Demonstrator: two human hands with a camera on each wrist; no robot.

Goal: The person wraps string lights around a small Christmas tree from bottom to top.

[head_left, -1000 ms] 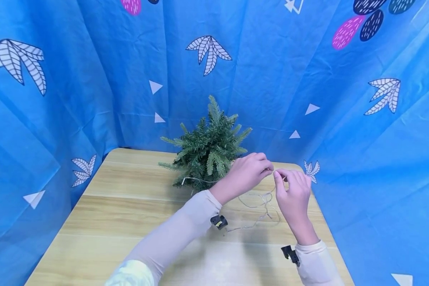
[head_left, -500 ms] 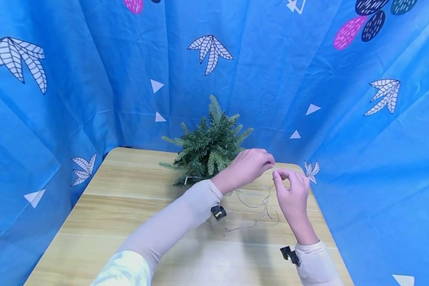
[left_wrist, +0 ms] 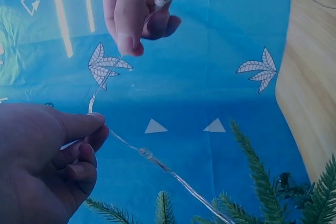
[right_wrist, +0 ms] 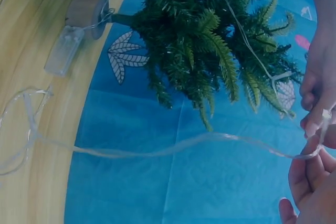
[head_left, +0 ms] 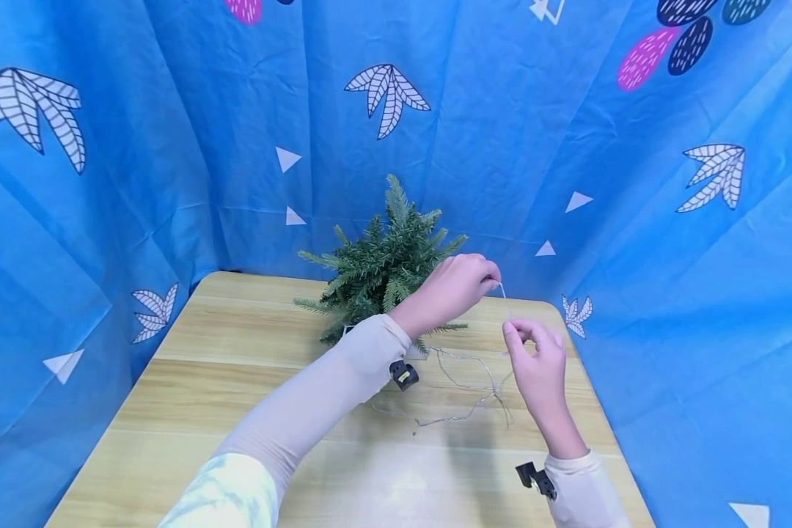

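Observation:
A thin clear-wired string light [head_left: 504, 295] runs between my two hands, above the table's right back part. My left hand [head_left: 452, 286] pinches it between thumb and fingertips, beside the small artificial Christmas tree [head_left: 386, 257]. Lower and to the right, my right hand [head_left: 537, 359] pinches the wire with thumb and forefinger. In the left wrist view a tiny clear bulb [left_wrist: 159, 1] shows at the right hand's fingers. More wire crosses the tree's branches in the right wrist view. The tree's lower part is partly hidden by my left forearm in the head view.
Loose loops of the wire [head_left: 491, 392] lie on the wooden table [head_left: 191, 411] between my arms. A clear box [right_wrist: 64, 51] sits by the tree's round wooden base [right_wrist: 86, 17], with wire around it. Blue patterned curtains [head_left: 251, 110] enclose the table's back and sides.
My left hand has risen away from the right hand, and the stretch of wire between them has grown longer. The right hand has dipped slightly; the tree stands where it was.

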